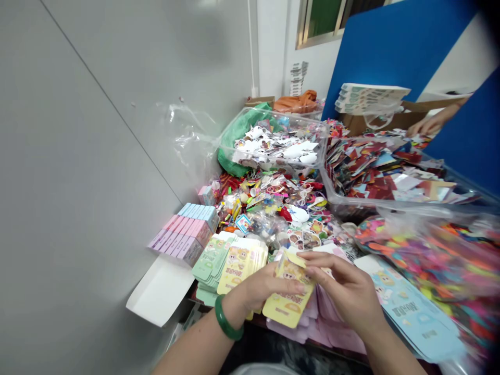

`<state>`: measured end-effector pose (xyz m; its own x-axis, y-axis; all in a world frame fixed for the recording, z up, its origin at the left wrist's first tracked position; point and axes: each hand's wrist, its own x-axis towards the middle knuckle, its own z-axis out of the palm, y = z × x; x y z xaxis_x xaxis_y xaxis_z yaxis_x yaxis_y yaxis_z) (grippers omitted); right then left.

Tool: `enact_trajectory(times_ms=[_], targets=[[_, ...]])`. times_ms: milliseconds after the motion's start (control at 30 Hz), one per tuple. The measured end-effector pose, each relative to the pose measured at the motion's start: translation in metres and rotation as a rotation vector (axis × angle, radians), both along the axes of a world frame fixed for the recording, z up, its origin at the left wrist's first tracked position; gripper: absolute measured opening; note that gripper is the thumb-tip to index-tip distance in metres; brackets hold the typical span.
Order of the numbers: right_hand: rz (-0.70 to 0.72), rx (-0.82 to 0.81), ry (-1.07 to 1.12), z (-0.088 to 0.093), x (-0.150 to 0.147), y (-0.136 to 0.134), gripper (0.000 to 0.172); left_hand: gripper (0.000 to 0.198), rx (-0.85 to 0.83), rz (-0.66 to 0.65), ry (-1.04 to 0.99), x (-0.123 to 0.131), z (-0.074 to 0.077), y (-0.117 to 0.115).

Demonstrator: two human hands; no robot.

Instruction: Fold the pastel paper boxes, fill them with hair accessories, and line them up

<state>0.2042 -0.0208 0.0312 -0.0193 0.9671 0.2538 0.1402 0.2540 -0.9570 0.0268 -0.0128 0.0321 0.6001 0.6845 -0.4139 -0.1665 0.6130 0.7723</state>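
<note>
Left hand (265,289) and right hand (347,291), both grips pinching yellow packet (287,307) between them

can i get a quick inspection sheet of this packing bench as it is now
surface: buried under goods; bare top not seen
job's things: yellow flat carton, held above green stack, yellow stack, pink stack, blue stack
clutter: row of small boxes, loose trinkets, clear bin of stickers, clear bin of cards
grippers: left hand and right hand both pinch that carton
cables: thin white line down the grey wall, cable or not unclear
surroundings: blue board, window, another person's hand
</note>
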Motion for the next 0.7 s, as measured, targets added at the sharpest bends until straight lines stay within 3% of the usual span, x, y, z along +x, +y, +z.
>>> enact_trajectory(times_ms=[133, 233, 433, 567, 700], targets=[[0.066, -0.138, 0.048, 0.017, 0.000, 0.004, 0.026, 0.043, 0.141, -0.057, 0.052, -0.004, 0.006, 0.000], [0.117, -0.134, 0.039, 0.027, 0.000, 0.006, 0.018, 0.040, 0.259, -0.067, 0.052, -0.004, 0.012, 0.001], [0.117, 0.076, -0.057, 0.019, 0.001, 0.006, 0.015, 0.036, 0.001, 0.011, -0.031, 0.002, 0.014, -0.001], [0.112, 0.071, -0.049, 0.009, -0.003, 0.003, 0.015, 0.032, -0.011, 0.072, 0.014, 0.004, 0.010, -0.002], [0.008, 0.047, -0.034, 0.009, -0.010, 0.003, 0.017, 0.034, -0.034, 0.144, -0.015, 0.007, 0.007, -0.002]])
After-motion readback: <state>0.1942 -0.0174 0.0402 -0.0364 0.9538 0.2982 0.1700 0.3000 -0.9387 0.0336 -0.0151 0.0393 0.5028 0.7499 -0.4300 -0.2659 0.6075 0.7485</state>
